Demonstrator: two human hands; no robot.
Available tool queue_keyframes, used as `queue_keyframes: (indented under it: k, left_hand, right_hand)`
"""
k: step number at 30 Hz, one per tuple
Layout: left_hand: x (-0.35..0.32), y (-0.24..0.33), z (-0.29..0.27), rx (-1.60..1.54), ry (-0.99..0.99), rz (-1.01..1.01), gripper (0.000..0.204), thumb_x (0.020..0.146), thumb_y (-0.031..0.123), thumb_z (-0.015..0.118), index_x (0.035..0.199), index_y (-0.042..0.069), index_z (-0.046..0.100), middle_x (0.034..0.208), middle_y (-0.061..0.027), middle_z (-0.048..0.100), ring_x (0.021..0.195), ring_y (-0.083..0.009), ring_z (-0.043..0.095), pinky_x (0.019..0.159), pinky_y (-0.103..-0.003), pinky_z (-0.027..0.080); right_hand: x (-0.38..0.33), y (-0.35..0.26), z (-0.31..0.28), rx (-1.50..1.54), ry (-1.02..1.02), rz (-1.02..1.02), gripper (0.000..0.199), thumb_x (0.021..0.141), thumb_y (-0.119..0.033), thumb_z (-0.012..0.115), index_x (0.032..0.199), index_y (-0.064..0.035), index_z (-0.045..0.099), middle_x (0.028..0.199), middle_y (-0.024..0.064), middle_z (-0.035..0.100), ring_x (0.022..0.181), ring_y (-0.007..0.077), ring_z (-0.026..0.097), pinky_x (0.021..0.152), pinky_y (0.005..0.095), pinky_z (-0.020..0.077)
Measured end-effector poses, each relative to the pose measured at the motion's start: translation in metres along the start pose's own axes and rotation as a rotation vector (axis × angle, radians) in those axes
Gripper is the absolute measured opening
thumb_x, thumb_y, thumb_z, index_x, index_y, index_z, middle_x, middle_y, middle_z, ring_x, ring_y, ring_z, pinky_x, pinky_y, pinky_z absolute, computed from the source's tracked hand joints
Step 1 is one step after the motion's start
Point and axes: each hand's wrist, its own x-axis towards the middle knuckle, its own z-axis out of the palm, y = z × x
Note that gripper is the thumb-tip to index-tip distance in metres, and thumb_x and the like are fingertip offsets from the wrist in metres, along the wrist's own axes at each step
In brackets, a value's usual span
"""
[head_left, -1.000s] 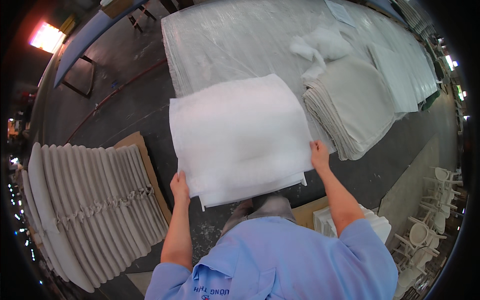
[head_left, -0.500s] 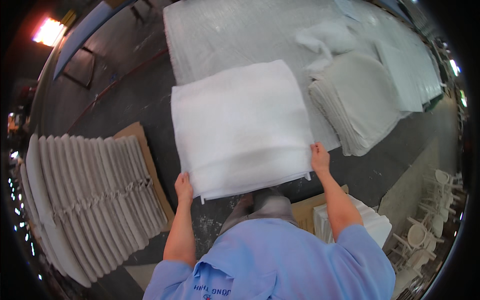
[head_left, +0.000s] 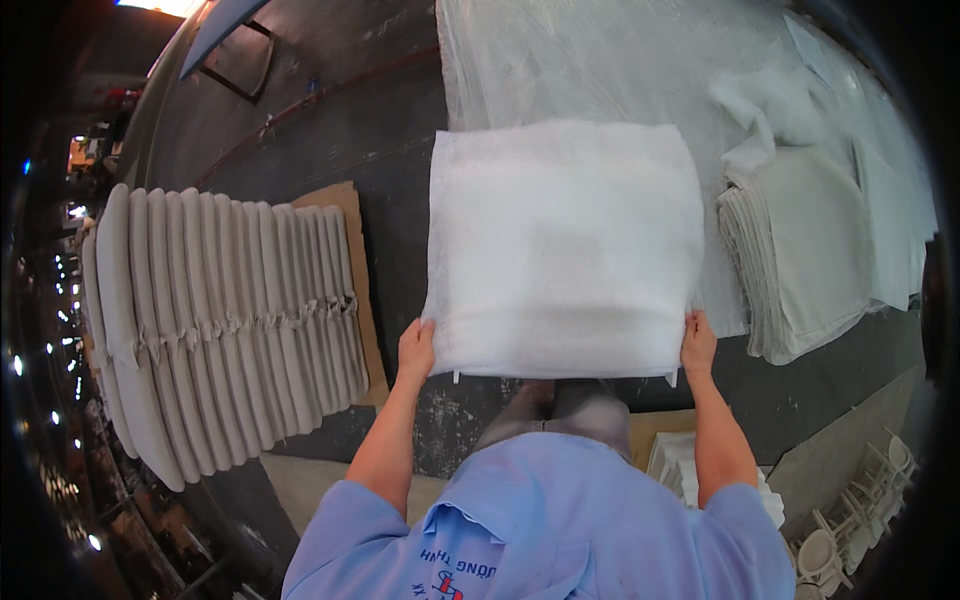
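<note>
A squarish sheet of white, fluffy padding lies spread in front of me, its near edge hanging just ahead of my legs. My left hand pinches its near left corner, fingers closed on the edge. At the near right corner, my right hand grips the same sheet. Two small white prongs stick out from under the near edge; whatever carries the padding is hidden beneath it.
To the left, upholstered beige cushions stand in a row by a cardboard sheet. Rightward, beige fabric pieces and a white padding scrap lie on a plastic-covered surface. White chair frames stand lower right.
The whole view has swung, so the surroundings sit further right. The padding, slanted before, now lies squarer to me, and both hands still hold its near corners.
</note>
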Motion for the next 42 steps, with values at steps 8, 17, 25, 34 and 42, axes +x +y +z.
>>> queue_keyframes:
  k: [8,17,25,34,42]
  left_hand:
    - [0.035,-0.014,0.05,-0.384,-0.064,-0.071,0.029,0.106,0.021,0.053,0.111,-0.003,0.067,0.096,-0.0062,0.072,0.089,-0.0143,0.063,0.081,-0.03,0.05]
    - [0.052,0.008,0.037,-0.201,-0.455,-0.099,0.03,0.093,0.004,0.069,0.122,-0.003,0.069,0.113,-0.0131,0.074,0.096,-0.0189,0.071,0.088,-0.031,0.057]
    - [0.045,0.04,0.029,-0.006,-0.346,-0.335,0.029,0.093,0.02,0.07,0.113,-0.002,0.07,0.091,-0.0088,0.073,0.072,-0.018,0.068,0.058,-0.035,0.054]
    - [-0.005,0.021,0.029,-0.704,-0.149,-0.505,0.049,0.107,0.049,0.048,0.12,0.005,0.065,0.111,-0.0076,0.072,0.102,-0.0219,0.067,0.089,-0.039,0.052]
    - [-0.015,0.046,0.05,-0.631,-0.12,-0.421,0.07,0.108,0.056,0.036,0.143,-0.003,0.051,0.141,-0.0168,0.059,0.126,-0.0307,0.06,0.107,-0.044,0.049]
  right_hand:
    - [0.005,-0.006,0.01,-0.251,-0.063,-0.012,0.025,0.107,-0.035,0.043,0.112,-0.0159,0.058,0.083,0.0234,0.069,0.08,0.0482,0.066,0.068,0.0578,0.0484]
    - [0.009,-0.015,-0.006,-0.267,-0.104,-0.11,0.018,0.1,-0.027,0.047,0.106,-0.0139,0.057,0.096,0.0181,0.07,0.089,0.0448,0.067,0.074,0.0557,0.0498]
    - [0.021,-0.046,-0.025,-0.336,-0.197,0.128,0.015,0.094,-0.019,0.057,0.103,-0.0093,0.063,0.099,0.0161,0.071,0.096,0.0413,0.067,0.081,0.0525,0.0512]
    - [-0.014,-0.037,-0.014,0.19,-0.117,0.512,0.05,0.102,-0.043,0.047,0.106,-0.0021,0.074,0.106,0.0267,0.071,0.105,0.0432,0.066,0.093,0.0476,0.0489]
    - [-0.015,-0.048,-0.007,0.375,-0.177,0.645,0.083,0.103,-0.064,0.037,0.127,0.0107,0.064,0.128,0.0317,0.064,0.125,0.0429,0.059,0.104,0.0453,0.0449]
